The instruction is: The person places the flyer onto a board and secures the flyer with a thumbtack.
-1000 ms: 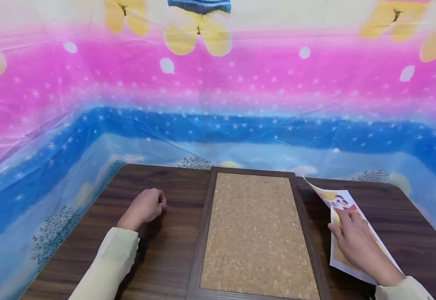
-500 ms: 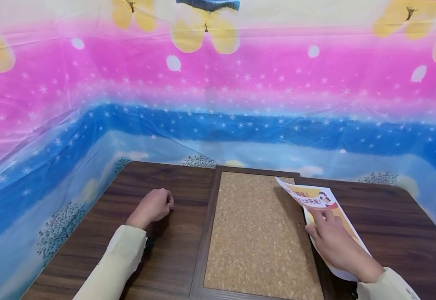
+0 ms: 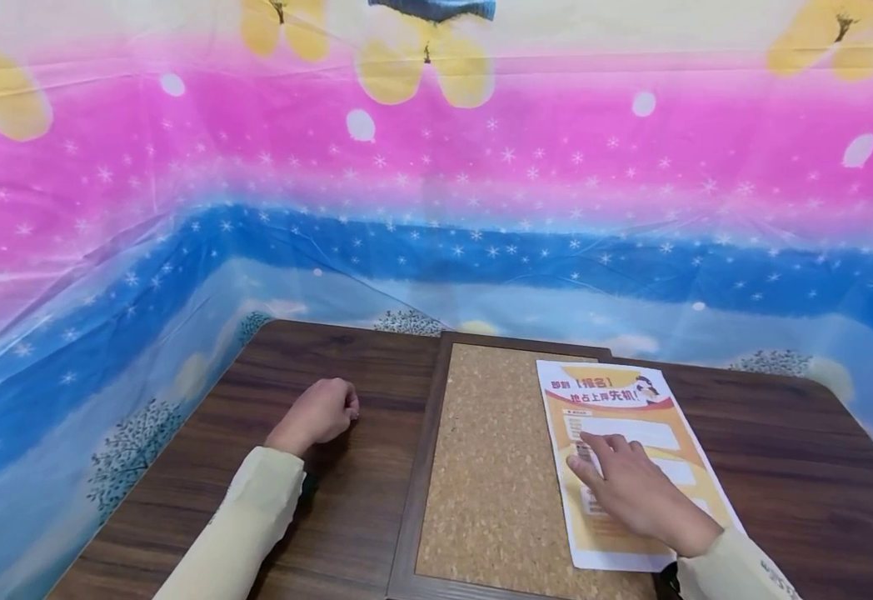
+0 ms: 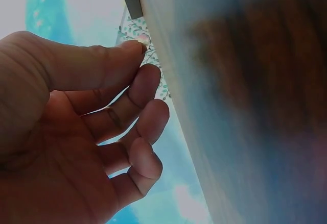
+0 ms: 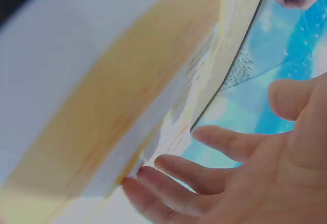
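A printed poster (image 3: 624, 550), yellow and orange with red lettering, lies partly over the right side of the framed cork board (image 3: 500, 467) in the head view. My right hand (image 3: 635, 492) is above the poster's middle, its fingertips at the sheet. In the right wrist view those fingers (image 5: 194, 175) are spread and loosely bent at the poster (image 5: 117, 101), gripping nothing. Left of the board, my left hand (image 3: 320, 412) hovers or rests over the table; contact is unclear. Its fingers (image 4: 145, 114) curl loosely beneath the thumb in the left wrist view, with nothing clearly held.
The dark wood table (image 3: 354, 500) extends on both sides of the board. A pink and blue snowflake-patterned cloth (image 3: 436, 192) hangs behind and along the table's edges. The board's brown frame (image 3: 421, 483) borders the cork.
My right hand has carried the poster leftward from the table onto the board's right side, and the curled sheet now lies flatter. The grip has loosened. My left hand has kept its pose.
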`<state>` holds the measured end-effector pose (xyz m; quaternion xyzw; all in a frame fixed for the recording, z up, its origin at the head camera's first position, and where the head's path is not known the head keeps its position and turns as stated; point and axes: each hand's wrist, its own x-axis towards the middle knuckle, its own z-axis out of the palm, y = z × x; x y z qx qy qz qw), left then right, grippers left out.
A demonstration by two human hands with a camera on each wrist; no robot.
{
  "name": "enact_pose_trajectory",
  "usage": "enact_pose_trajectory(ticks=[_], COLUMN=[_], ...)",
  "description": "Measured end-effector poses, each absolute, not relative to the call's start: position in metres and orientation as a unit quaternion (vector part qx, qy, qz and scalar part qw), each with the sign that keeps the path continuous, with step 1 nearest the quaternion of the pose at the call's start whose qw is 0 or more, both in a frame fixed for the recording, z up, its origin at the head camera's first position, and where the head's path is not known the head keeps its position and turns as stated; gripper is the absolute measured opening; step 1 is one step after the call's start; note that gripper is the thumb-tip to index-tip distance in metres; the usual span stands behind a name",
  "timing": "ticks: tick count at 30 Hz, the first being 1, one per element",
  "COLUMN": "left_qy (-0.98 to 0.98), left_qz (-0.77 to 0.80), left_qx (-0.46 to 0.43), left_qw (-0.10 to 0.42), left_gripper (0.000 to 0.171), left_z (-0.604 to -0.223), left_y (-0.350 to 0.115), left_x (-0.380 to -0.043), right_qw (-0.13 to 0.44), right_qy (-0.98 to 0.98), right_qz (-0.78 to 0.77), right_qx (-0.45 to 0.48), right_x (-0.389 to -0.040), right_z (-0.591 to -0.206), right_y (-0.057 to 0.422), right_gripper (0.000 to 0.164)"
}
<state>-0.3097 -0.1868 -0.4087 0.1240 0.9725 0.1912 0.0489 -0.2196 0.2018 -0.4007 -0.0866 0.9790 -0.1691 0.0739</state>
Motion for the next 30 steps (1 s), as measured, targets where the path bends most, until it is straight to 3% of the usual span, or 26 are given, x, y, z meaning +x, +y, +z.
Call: enact_pose_trajectory(ticks=[8,30], left_qy=[0.974,0.974], left_qz=[0.189,0.187], left_qx=[0.118,0.118], left_qw=[0.052,0.052], left_gripper=[0.01,0.01], left_z=[-0.408,-0.408], left_y=[-0.186,-0.184], left_x=[-0.31,-0.31], right_qw=[0.044,0.015], right_qy=[0.983,0.968], right_qz=[-0.129,-0.129], right_qx=[-0.123,-0.213], right_x=[-0.215,-0.215], right_z=[-0.412,-0.416], right_y=[0.203,0.159], right_gripper=[0.035,0.046])
